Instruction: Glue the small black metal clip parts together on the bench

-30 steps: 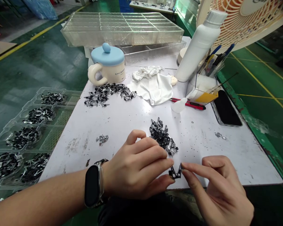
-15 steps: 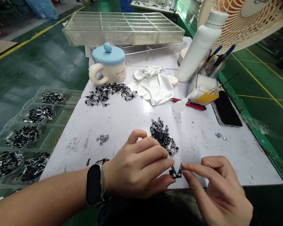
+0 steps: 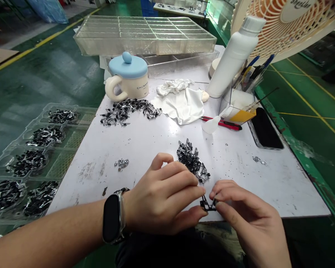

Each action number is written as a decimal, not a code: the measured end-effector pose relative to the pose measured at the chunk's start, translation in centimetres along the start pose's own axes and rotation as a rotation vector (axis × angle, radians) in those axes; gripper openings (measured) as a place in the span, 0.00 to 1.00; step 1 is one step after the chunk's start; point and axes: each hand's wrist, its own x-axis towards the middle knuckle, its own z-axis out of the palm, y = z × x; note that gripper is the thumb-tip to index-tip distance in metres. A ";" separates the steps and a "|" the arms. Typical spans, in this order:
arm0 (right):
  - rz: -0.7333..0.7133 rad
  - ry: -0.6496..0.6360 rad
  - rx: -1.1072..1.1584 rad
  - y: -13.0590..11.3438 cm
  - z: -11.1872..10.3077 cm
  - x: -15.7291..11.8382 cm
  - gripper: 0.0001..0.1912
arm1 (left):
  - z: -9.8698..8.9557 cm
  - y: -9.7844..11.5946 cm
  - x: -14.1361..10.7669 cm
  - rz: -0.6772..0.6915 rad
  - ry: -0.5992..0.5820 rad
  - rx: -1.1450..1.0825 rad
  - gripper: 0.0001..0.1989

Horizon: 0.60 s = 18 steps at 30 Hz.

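Observation:
Between my two hands, at the table's front edge, is a small black part with thin upright prongs [image 3: 209, 206]. My left hand [image 3: 167, 195] pinches its left end between thumb and forefinger. At its right end, the thumb and fingers of my right hand [image 3: 245, 212] are closed on it and partly cover it. Just beyond my left fingers lies a pile of black and silver parts [image 3: 192, 158]. Another heap of similar parts [image 3: 128, 109] is farther back by the mug. Small clear bits [image 3: 121, 163] lie to the left, and a few more [image 3: 259, 160] to the right.
A lidded mug [image 3: 131, 80], white cloth [image 3: 181, 106], red cutter knife [image 3: 229, 125], white bottle [image 3: 234, 57], pen holder [image 3: 237, 106] and phone [image 3: 266, 128] stand or lie around the table [image 3: 145, 137]. Compartment trays [image 3: 145, 44] are at the back, a parts tray [image 3: 72, 149] at left, a fan [image 3: 290, 26] at right.
My right hand has shifted, its fingers curling over the top of the black part's right end. My left hand keeps its pinch in place. The view has moved slightly.

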 end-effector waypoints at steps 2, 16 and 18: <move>0.029 -0.020 0.055 0.2 0.0 0.0 0.08 | 0.0 0.0 0.0 -0.002 0.005 -0.008 0.10; 0.215 0.011 0.252 0.2 0.1 -0.5 0.07 | 0.2 0.2 0.1 -0.011 0.046 -0.010 0.10; 0.209 0.035 0.198 0.1 0.1 -0.5 0.09 | 0.1 0.3 0.2 -0.029 0.046 -0.012 0.09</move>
